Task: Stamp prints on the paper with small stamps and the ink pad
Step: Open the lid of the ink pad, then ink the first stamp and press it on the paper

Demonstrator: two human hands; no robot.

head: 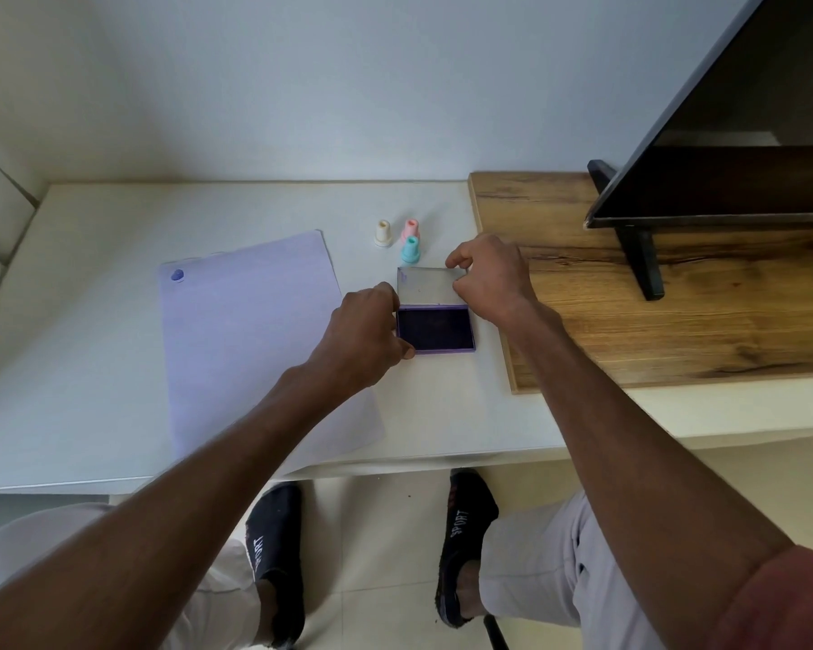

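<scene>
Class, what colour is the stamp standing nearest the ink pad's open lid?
Teal stamp, best seen in the head view.

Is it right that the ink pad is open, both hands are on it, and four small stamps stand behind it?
Not quite: the head view shows three small stamps, not four. The ink pad is open, with the left hand and right hand on it.

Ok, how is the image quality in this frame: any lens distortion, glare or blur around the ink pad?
Head view: wide-angle bending bows the table edge and tilts the TV; light is soft and even with faint shadows; a small lamp glint on the TV; the ink pad and both hands look sharp.
</scene>
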